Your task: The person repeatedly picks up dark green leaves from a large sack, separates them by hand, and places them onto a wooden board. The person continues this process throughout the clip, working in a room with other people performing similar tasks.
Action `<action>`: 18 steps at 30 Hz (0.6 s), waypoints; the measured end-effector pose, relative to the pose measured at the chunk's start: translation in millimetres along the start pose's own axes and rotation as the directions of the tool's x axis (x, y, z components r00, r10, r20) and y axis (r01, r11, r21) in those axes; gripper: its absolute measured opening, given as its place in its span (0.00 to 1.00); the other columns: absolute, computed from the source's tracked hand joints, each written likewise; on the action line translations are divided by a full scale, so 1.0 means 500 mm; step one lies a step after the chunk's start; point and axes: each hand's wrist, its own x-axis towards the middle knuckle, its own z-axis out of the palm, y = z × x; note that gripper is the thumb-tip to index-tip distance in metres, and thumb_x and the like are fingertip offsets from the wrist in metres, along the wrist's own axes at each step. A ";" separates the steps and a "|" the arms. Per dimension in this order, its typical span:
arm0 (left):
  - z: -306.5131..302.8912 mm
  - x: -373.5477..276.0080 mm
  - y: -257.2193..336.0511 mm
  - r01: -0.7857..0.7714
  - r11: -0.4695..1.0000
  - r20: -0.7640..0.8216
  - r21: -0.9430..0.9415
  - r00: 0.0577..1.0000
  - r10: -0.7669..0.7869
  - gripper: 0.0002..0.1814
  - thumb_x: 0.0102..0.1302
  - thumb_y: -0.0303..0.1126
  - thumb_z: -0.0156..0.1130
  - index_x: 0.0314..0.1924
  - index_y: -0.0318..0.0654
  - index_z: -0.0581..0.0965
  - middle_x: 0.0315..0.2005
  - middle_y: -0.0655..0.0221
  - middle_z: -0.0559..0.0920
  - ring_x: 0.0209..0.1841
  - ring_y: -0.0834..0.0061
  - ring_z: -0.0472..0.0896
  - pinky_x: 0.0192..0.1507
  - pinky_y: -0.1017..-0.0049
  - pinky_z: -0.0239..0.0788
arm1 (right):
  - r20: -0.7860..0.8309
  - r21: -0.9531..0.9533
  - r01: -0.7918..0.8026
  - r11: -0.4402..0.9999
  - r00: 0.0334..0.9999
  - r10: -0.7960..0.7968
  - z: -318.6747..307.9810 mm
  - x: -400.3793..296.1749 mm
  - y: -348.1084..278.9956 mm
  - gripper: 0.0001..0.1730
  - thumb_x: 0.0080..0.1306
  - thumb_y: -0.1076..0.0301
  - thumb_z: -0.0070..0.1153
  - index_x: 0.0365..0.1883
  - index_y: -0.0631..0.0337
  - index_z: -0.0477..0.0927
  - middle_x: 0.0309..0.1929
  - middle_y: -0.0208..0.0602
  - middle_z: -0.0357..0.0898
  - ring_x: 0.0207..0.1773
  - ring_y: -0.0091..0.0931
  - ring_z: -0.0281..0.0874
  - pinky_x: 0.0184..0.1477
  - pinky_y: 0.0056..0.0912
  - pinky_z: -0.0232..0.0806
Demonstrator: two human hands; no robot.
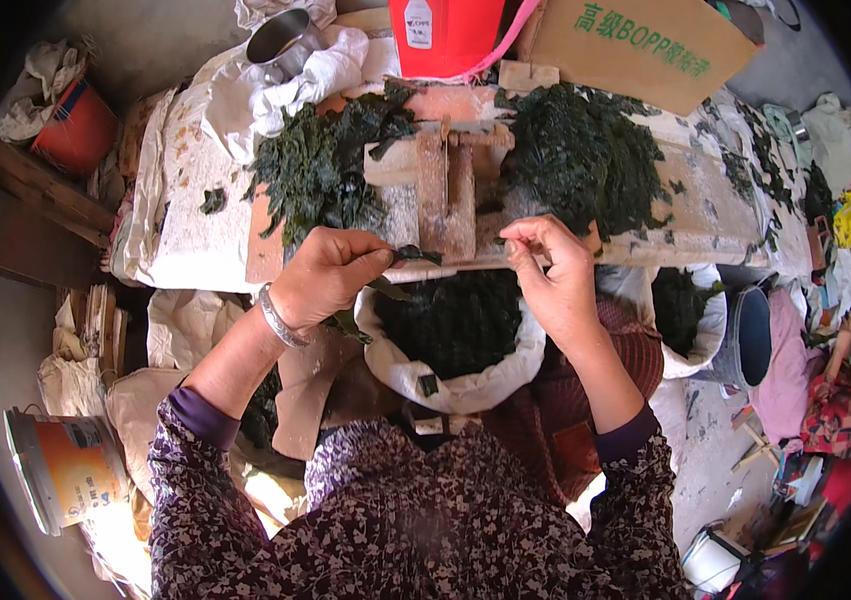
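A wooden block fixture with an upright thin blade or strip (446, 180) stands mid-table, between a left heap of dark green seaweed (320, 161) and a larger right heap of seaweed (583, 157). In front of it, my left hand (335, 274), with a silver bracelet at the wrist, pinches a dark seaweed strip (419, 256) between thumb and finger. My right hand (553, 266) is at the table's front edge, thumb near the fingertips; a tiny dark bit shows there, but whether it is held is unclear. Below both hands, a white sack (455, 386) holds more dark seaweed.
At the back are a steel pot (279, 37), a red bag (444, 37) and a cardboard box (635, 45) bearing writing. To the right, another seaweed-filled sack (703, 349) stands beside a grey bucket (755, 337). An orange-labelled bucket (65, 469) is at left.
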 end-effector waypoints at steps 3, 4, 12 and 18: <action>0.043 -0.006 -0.069 -0.200 0.969 0.057 0.143 0.979 0.194 0.14 0.73 0.31 0.58 0.51 0.28 0.79 0.18 0.84 0.68 0.18 0.91 0.60 0.19 0.82 0.49 | -0.051 -0.023 0.077 0.997 0.996 -0.078 -0.020 -0.011 -0.058 0.07 0.63 0.84 0.56 0.37 0.66 0.79 0.34 0.38 0.80 0.34 0.26 0.79 0.39 0.27 0.72; 0.055 -0.012 -0.080 -0.184 0.965 0.067 0.186 0.982 0.174 0.17 0.73 0.32 0.58 0.56 0.27 0.76 0.19 0.83 0.69 0.19 0.91 0.60 0.20 0.82 0.48 | -0.079 -0.076 0.168 0.983 0.982 -0.174 -0.030 -0.002 -0.075 0.08 0.62 0.85 0.55 0.37 0.65 0.79 0.34 0.39 0.79 0.34 0.29 0.79 0.39 0.29 0.71; 0.076 -0.090 -0.039 0.115 0.886 0.341 -0.448 0.939 0.050 0.08 0.73 0.25 0.53 0.49 0.32 0.74 0.22 0.79 0.69 0.20 0.89 0.60 0.23 0.83 0.51 | -0.125 -0.954 -0.142 0.263 0.989 0.079 -0.164 0.094 0.014 0.34 0.64 0.75 0.55 0.70 0.61 0.64 0.74 0.50 0.57 0.66 0.42 0.69 0.63 0.50 0.64; 0.098 -0.141 -0.022 -0.131 0.979 0.332 -0.155 0.927 0.177 0.08 0.72 0.21 0.52 0.48 0.32 0.75 0.29 0.78 0.74 0.29 0.87 0.71 0.32 0.85 0.63 | 0.528 -0.038 0.107 0.994 0.846 -0.071 -0.044 -0.070 -0.153 0.22 0.72 0.66 0.54 0.62 0.65 0.69 0.62 0.48 0.73 0.61 0.35 0.74 0.62 0.42 0.68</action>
